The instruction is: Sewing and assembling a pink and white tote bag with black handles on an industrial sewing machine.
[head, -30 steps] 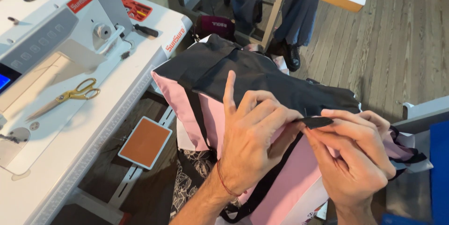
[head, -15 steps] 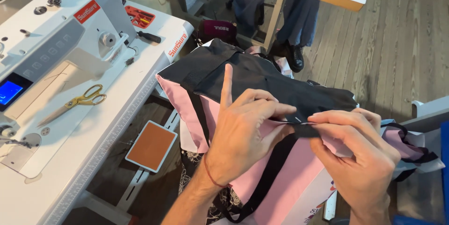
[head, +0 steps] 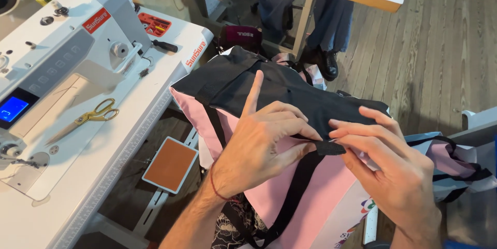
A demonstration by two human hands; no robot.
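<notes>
Two hands meet over a pink and black bag point(head: 290, 187) that lies across the person's lap, just off the near right corner of the white desk point(head: 103, 176). The left hand point(head: 264, 140) pinches the end of a black strap point(head: 323, 147) between thumb and fingers, its forefinger pointing up. The right hand point(head: 393, 171) nips the same strap end with fingertips closed narrowly; a small pin or needle may sit between them, too fine to tell. As a judgement, the strap end is being placed on the bag, not sewn. The sewing machine point(head: 62, 52) stands idle on the desk, gold scissors point(head: 88, 119) lying on its bed.
</notes>
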